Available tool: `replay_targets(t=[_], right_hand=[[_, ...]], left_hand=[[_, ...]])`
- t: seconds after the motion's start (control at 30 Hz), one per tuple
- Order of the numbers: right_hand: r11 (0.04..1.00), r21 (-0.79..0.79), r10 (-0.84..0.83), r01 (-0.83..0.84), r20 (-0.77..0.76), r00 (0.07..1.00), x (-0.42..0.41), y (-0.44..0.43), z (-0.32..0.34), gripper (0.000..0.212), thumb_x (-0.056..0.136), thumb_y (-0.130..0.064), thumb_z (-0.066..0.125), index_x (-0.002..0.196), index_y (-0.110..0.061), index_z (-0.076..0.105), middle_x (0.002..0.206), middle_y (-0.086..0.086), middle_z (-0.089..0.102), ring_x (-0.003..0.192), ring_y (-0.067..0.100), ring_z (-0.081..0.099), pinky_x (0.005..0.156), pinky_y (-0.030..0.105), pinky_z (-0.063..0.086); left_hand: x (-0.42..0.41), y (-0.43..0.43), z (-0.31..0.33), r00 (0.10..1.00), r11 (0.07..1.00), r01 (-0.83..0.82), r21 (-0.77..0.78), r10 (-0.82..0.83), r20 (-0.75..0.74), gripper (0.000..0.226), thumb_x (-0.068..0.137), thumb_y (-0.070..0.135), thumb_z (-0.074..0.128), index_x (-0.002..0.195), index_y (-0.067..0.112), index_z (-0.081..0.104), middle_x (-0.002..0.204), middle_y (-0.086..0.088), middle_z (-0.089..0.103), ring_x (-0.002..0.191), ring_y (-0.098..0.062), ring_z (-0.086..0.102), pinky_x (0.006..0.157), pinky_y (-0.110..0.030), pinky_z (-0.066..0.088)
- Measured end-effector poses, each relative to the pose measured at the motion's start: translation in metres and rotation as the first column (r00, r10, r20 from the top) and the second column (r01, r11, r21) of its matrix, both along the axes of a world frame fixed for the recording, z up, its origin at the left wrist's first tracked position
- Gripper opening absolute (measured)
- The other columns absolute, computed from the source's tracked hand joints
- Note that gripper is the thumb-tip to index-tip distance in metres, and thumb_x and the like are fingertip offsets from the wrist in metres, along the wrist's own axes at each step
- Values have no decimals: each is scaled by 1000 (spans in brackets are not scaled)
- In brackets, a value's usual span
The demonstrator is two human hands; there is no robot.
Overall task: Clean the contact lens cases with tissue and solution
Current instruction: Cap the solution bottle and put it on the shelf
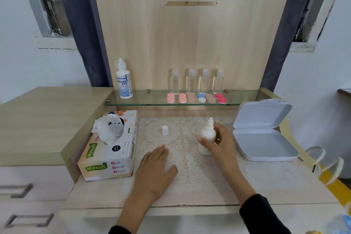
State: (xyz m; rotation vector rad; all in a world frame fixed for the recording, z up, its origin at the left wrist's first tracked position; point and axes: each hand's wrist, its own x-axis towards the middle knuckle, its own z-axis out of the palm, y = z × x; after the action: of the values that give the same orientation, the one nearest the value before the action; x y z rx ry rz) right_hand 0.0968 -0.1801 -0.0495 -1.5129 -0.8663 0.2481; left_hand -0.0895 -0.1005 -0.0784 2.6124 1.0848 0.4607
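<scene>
Left hand [155, 169]: nearest, palm down on the lace mat [182, 157], grip apart, fingers straight, holding nothing.
Right hand [220, 142]: right of it and farther, grip clamped round the small white bottle [208, 134].
Small white bottle: nozzle bare and pointing up; whether its base touches the mat cannot be told.
Cap [165, 130]: white, upright on the mat, well left of the bottle.
Tissue box [112, 159]: left edge of the desk [275, 182]; a white tissue [109, 129] stands out of its slot.
Hinged case [266, 144]: white, on the right, lid raised.
Glass shelf [152, 99]: far side, carrying the items below.
Solution bottle [124, 81]: left end, white, blue label.
Clear bottles [191, 81]: four in a row, capped, contents not discernible.
Contact lens cases [170, 98]: six pairs in front of the bottles, lids on; pink, beige, blue-and-white, red.
</scene>
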Motion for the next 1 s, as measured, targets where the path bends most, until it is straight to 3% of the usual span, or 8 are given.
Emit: replay_targets(t=[0.13,0.23,0.33,0.53,0.67,0.8,0.87,1.0], right_hand=[[999,4,47,-47,-14,999,-10,3,-13,45,74,-22,81,113,-26,60,102,-13,66,91,-1,61,75,15,47],[984,4,177,-177,-31,984,-18,4,-20,41,74,-23,82,110,-24,62,98,-9,68,90,5,64,77,22,51],[967,-4,254,-255,-48,966,-19,4,-20,41,74,-22,82,110,-24,62,99,-7,69,93,9,66,81,27,53],[944,-11,329,-330,-38,944,-23,1,-14,41,75,-18,80,110,-25,60,101,-7,70,94,5,66,82,21,52],[935,-15,355,-355,-27,935,-23,0,-14,42,76,-18,80,112,-24,60,101,-8,70,96,5,66,82,19,52],[933,-22,358,-358,-24,934,-23,1,-14,42,76,-20,80,113,-23,59,101,-8,70,96,5,66,82,20,52],[933,-24,358,-358,-13,934,-22,1,-13,43,76,-21,81,113,-23,59,101,-8,70,95,5,66,81,20,52],[933,-29,358,-358,-5,934,-22,1,-14,44,76,-24,80,114,-24,58,101,-9,70,95,5,66,82,22,52]], left_hand=[[4,5,1,996,997,-60,51,57,65,85,70,61,9,138,23,44,147,10,38,134,-7,34,111,-23,20],[12,14,6,991,989,-107,100,98,96,52,83,47,30,122,24,54,123,10,55,115,-12,49,97,-27,35],[20,24,13,976,982,-175,75,163,142,43,91,26,48,133,22,44,128,4,51,115,-17,47,95,-32,38],[42,51,22,978,976,-207,61,206,23,59,98,25,40,151,26,13,158,1,9,130,-24,40,91,-39,47],[51,62,24,986,984,-131,123,142,-86,49,101,28,36,148,28,23,145,-2,38,117,-25,49,87,-39,48],[50,67,20,985,979,-169,115,162,68,26,98,19,45,123,24,49,120,-1,56,100,-19,55,77,-35,48],[48,68,22,959,984,-175,-44,180,220,24,94,19,55,117,24,52,109,-2,62,94,-17,56,76,-32,46],[45,55,54,721,949,50,-310,181,669,22,82,25,72,98,23,57,90,7,66,85,-12,62,77,-33,52]])
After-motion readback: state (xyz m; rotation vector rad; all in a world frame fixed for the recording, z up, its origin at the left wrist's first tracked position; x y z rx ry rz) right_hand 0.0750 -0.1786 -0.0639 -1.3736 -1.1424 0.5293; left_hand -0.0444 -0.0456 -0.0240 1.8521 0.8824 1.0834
